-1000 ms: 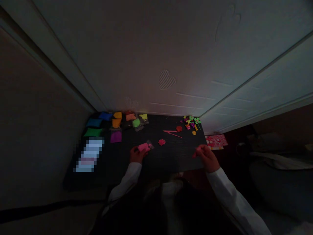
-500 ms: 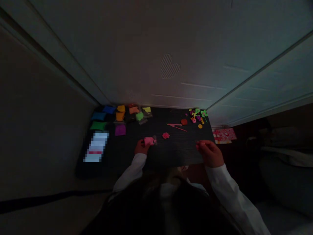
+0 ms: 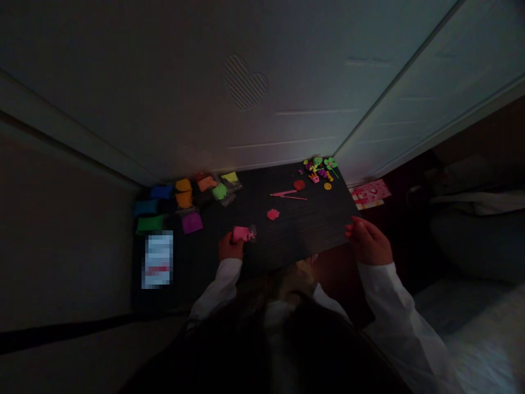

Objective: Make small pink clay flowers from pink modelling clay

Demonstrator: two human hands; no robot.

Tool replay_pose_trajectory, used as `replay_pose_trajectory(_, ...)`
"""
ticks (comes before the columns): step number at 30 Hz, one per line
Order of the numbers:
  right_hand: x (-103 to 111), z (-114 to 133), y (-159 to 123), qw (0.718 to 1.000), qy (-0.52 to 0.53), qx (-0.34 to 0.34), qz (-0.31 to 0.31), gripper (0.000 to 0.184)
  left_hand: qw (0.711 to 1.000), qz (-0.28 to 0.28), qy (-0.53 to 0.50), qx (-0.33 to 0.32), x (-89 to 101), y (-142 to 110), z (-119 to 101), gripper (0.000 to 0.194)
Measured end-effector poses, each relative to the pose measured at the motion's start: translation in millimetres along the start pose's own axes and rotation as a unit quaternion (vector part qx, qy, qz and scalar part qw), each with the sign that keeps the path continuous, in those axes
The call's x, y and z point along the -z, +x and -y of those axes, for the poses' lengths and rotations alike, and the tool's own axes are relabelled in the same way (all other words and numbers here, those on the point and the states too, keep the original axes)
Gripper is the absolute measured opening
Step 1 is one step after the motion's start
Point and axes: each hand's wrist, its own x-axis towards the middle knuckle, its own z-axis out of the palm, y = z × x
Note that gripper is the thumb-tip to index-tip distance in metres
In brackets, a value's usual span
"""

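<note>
My left hand (image 3: 230,247) is closed on a small clear packet of pink clay (image 3: 240,233) at the table's near side. To the right, past the table's front edge, my right hand (image 3: 370,241) is raised with its fingers pinched. A bit of pink or red shows at those fingertips, too small to name. A pink textured flower-like piece (image 3: 273,214) lies on the dark table (image 3: 295,232) between my hands. Beyond it are pink tweezer-like sticks (image 3: 287,195) spread in a V, with a red lump (image 3: 299,185) beside them.
Packets in several colours, such as a purple packet (image 3: 192,222) and a green packet (image 3: 150,224), line the table's left. A blurred bright screen (image 3: 158,260) lies near them. Small coloured figures (image 3: 318,168) cluster at the far right corner. A wall (image 3: 197,126) borders the back.
My right hand has moved right, from over the table to beyond its edge, still pinched. My left hand keeps the packet. The camera view has turned and shifted.
</note>
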Motion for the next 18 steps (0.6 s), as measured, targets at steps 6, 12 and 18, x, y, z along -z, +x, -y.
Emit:
replay_pose_trajectory(6,-9.7,-4.1,-1.7,0.999,-0.009,0.038,0.035,0.013,1.0,-0.008,-0.014,-0.024,8.0,-10.5,-10.0,0.034)
replay_pose_trajectory(12,-43.2,-13.2,-5.5,0.989,-0.049,0.077,0.119,0.016,0.989,0.065,-0.126,-0.027,15.9,-28.7,-43.9,0.03)
replay_pose_trajectory(18,-103.2,-7.1,-29.7,0.956,-0.106,0.095,0.256,0.02,0.913,0.286,-0.289,-0.029,40.6,-64.5,-93.2,0.024)
